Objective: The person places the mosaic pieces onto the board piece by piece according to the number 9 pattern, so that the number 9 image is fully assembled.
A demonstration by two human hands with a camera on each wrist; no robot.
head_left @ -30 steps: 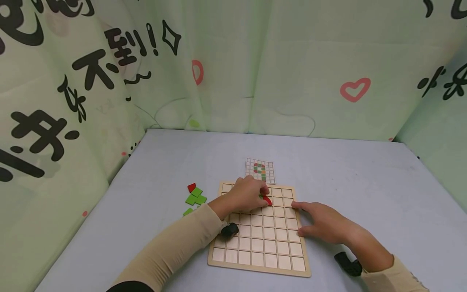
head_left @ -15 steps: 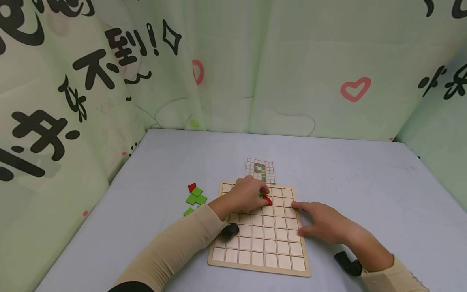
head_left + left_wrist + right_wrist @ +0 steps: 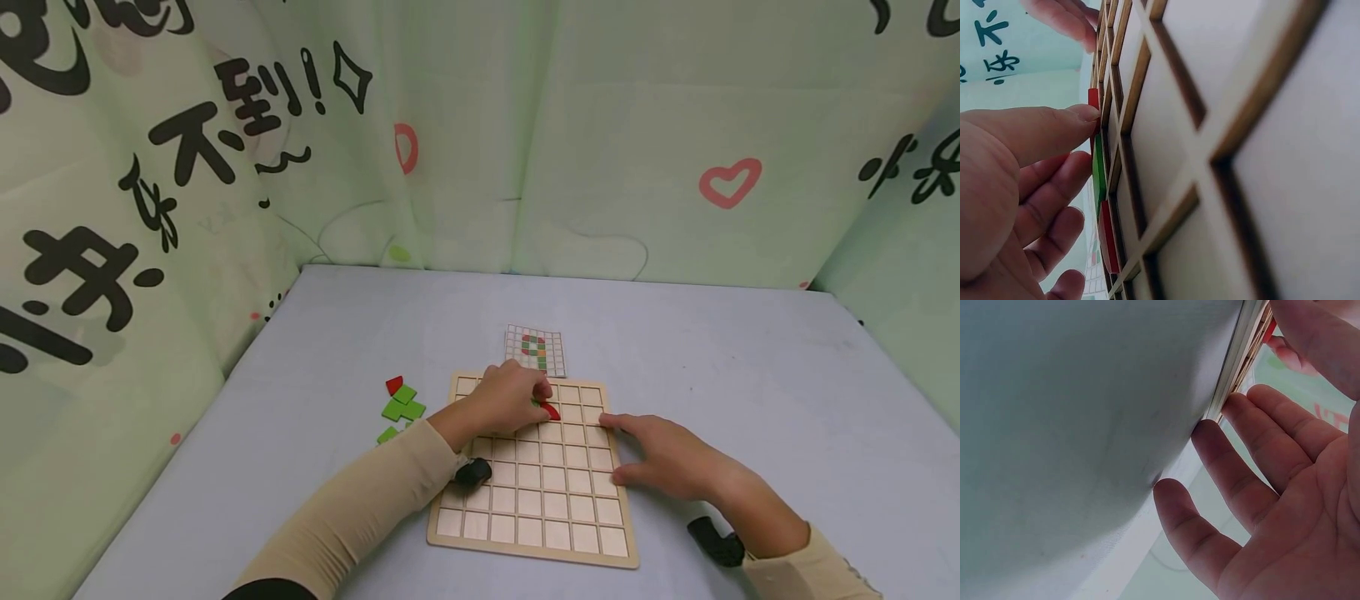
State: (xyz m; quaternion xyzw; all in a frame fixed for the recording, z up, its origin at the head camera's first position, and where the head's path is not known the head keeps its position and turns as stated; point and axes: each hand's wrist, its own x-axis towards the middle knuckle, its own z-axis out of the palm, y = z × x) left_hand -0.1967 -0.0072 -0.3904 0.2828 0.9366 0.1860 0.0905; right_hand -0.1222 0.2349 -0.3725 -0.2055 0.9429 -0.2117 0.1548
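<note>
Nearest: tan sleeves, a black wrist unit by the right cuff, then the near rim of a wooden grid board flat on the white table. Board looks light and stiff, apt to slide on the cloth; best steadied by its outer rim, as thin dividers give little hold. Right hand at the right rim, palm off the board, fingers spread and fairly straight, tips touching the edge, gripping nothing. Farther up, a small red piece lies on the grid's upper part: thin, rigid, probably light and smooth, likely to skid if pressed off-centre; edges the place to take it, flat face the place to press. Left hand reaches across from the left, thumb extended with its tip on that piece, other fingers loosely bent and apart from the thumb; no pinch shows. Just beside it, a green piece and a second red piece. Left of the board, loose green tiles. Beyond, a pattern card; last, the pale curtain.
</note>
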